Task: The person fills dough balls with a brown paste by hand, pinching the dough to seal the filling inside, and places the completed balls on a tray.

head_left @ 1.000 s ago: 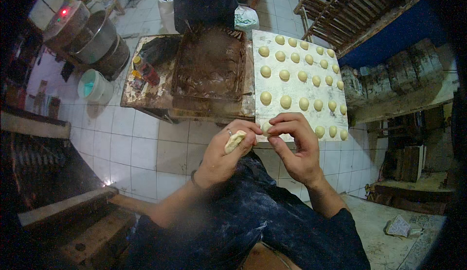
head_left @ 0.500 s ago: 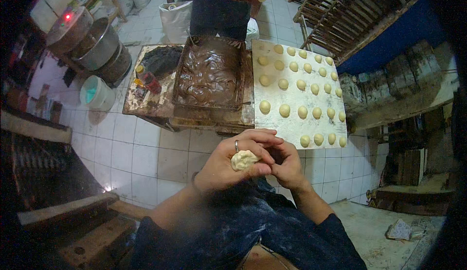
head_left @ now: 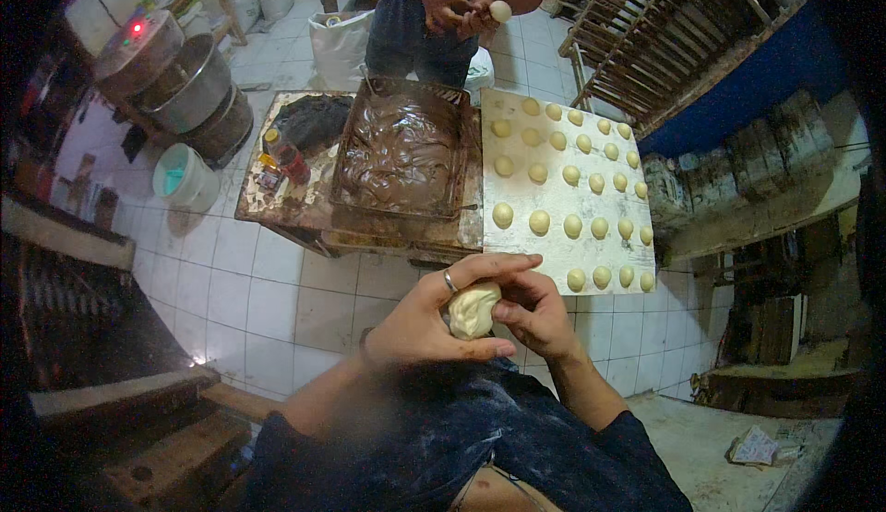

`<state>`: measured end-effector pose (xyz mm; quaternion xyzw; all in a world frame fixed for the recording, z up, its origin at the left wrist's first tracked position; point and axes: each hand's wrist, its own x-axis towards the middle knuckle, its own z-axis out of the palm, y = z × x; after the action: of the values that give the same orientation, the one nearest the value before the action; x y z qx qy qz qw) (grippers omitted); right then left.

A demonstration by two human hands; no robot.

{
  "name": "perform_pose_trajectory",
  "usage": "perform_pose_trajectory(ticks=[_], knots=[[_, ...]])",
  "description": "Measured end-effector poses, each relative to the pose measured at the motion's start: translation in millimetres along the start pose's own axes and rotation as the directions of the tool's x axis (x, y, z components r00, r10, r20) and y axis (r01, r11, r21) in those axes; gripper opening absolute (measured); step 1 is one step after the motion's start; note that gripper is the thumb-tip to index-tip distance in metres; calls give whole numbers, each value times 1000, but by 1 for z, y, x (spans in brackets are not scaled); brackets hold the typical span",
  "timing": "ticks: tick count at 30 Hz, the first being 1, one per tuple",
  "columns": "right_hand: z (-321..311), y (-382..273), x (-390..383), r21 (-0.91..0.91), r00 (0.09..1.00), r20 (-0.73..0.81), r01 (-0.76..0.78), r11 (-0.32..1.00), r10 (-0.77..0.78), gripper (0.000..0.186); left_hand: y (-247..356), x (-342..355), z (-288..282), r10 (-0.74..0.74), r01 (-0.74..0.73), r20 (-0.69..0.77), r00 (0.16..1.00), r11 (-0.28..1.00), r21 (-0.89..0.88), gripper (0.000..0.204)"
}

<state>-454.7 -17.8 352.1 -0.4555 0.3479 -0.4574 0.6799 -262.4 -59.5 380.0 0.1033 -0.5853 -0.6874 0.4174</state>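
Note:
A pale lump of dough (head_left: pixel 472 313) with folds on its top sits between my hands, in front of my dark shirt. My left hand (head_left: pixel 413 316), with a ring on one finger, curves round its left side. From the right, my right hand (head_left: pixel 543 322) closes on the dough, its thumb pressed to the lump's edge. The right fingertips are partly hidden behind it. Just beyond, a pale board (head_left: pixel 533 261) carries rows of round dough balls (head_left: pixel 572 227). To its left, glossy brown paste (head_left: pixel 395 147) fills a rectangular tray (head_left: pixel 346 200).
A low table (head_left: pixel 305 221) bears the tray, a dark plastic bag (head_left: pixel 312 122) and a red bottle (head_left: pixel 290 159). Across it, a co-worker (head_left: pixel 420 23) holds a dough ball (head_left: pixel 500 11). A white bucket (head_left: pixel 187 184) stands left, a wooden rack (head_left: pixel 664 27) far right.
The dough has turned in my hands and shows more of its surface. My left thumb has come away from it, while my right thumb now presses it. The co-worker's hands have come together.

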Motion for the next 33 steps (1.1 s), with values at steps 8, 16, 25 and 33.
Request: perform_pose_trajectory(ticks=[8, 16, 25, 33], knots=[[12, -5, 7, -241, 969, -134, 173, 955, -209, 46, -12, 6, -7, 175, -116, -184, 967, 949, 294, 19], [20, 5, 7, -139, 959, -186, 190, 972, -214, 42, -27, -1, 3, -210, -40, -359, 909, 815, -578, 71], [11, -11, 23, -844, 885, 250, 398, 359, -393, 43, -58, -18, 9, -469, 24, -533, 704, 767, -642, 34], [13, 2, 19, -171, 972, -175, -184, 968, 154, 33, -62, -20, 10, -368, -16, -586, 722, 838, -546, 29]])
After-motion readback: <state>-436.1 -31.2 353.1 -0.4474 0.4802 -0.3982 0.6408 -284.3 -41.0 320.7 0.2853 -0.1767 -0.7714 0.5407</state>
